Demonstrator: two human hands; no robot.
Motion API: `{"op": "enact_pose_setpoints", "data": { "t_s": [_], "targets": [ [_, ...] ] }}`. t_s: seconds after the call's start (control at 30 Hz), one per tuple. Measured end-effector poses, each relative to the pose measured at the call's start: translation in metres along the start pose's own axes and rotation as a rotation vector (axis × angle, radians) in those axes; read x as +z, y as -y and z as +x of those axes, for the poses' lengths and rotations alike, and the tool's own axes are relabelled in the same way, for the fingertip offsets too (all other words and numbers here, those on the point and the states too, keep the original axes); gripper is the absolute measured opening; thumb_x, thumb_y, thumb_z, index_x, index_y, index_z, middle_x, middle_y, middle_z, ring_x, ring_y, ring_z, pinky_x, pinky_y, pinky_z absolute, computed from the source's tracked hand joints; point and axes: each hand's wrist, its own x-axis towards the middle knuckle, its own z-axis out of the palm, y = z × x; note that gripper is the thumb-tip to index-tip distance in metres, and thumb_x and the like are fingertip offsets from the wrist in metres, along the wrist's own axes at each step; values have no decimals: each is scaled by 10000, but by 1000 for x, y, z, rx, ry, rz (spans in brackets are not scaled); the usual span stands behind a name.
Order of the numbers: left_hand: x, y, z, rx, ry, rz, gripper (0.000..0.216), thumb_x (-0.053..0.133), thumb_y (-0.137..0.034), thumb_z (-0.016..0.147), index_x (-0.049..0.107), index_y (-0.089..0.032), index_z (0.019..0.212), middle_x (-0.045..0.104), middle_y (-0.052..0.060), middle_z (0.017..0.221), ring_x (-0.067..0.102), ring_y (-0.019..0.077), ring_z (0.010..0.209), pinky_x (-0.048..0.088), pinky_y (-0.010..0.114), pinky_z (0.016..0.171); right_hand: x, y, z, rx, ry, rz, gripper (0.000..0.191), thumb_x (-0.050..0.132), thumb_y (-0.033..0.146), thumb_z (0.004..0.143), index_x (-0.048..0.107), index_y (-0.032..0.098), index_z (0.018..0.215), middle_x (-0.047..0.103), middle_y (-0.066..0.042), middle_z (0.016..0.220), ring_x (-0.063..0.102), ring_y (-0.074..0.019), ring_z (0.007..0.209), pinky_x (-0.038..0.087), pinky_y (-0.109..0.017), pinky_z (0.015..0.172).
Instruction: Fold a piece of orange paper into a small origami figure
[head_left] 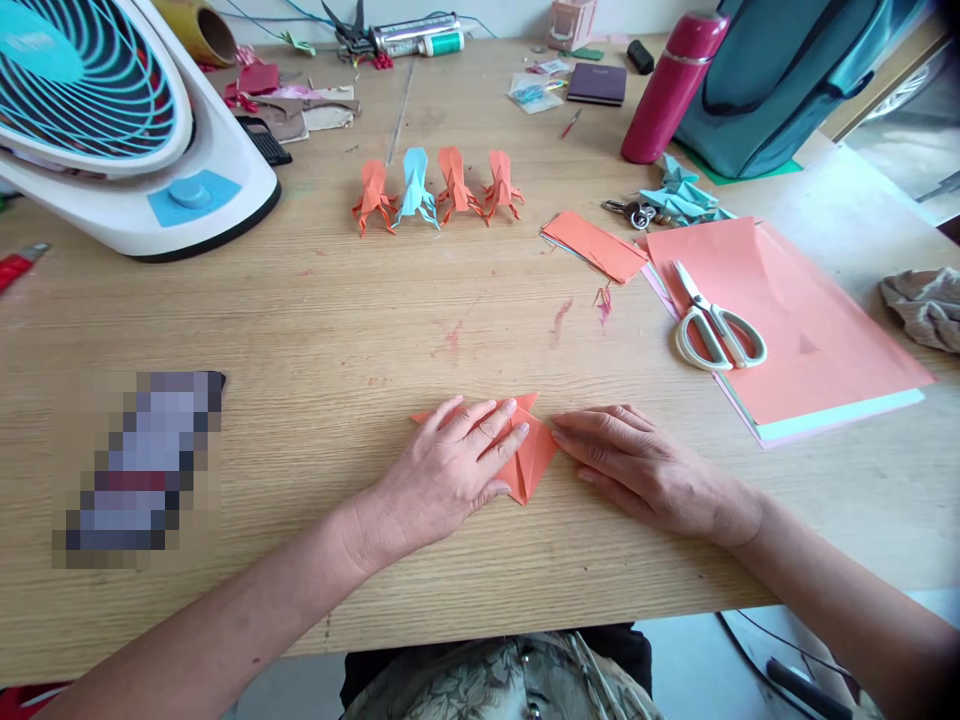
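Note:
A partly folded orange paper (534, 462) lies on the wooden table (315, 330) near its front edge. My left hand (457, 465) lies flat on top of it, fingers stretched out and pressing the paper down. My right hand (634, 465) rests flat on the table just right of the paper, its fingertips at the paper's right corner. Neither hand grips anything.
Several finished origami figures (437, 190), orange and one blue, stand in a row at mid-table. Scissors (716, 325) lie on a stack of orange sheets (795, 330) at right. A fan (120, 130) stands back left, a red bottle (671, 85) and teal bag (787, 80) back right.

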Motion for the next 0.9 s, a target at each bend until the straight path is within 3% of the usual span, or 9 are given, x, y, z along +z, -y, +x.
{"op": "enact_pose_setpoints", "data": {
  "t_s": [0.23,0.47,0.7,0.9],
  "targets": [
    [2,0,0,2,13,-2,587,635,-447,905,523,-158,1403,519,138,1480,494,302,1303,399,509,1097,-3,2,3,39,-90,29,326,522,113,959,614,120,1272,637,-164,1227,603,-264,1063,513,-434,891],
    [2,0,0,14,13,-19,558,652,-449,890,550,-165,1360,511,183,1470,486,328,1307,411,527,1083,2,6,22,-8,-31,42,416,463,99,971,554,151,1373,608,-158,1336,583,-283,1149,500,-470,934],
    [6,1,-3,53,-36,-38,503,657,-443,886,574,-157,1292,496,239,1458,483,360,1307,416,555,1069,6,4,18,-32,21,26,430,453,109,982,532,142,1404,545,-155,1439,548,-292,1222,472,-483,974],
    [-5,-3,-8,102,-67,-60,362,581,-344,959,611,-168,1274,581,142,1411,504,326,1309,408,550,1089,5,3,19,-23,28,45,448,457,131,995,503,175,1439,539,-136,1449,541,-283,1231,457,-475,986]
  ]
}}
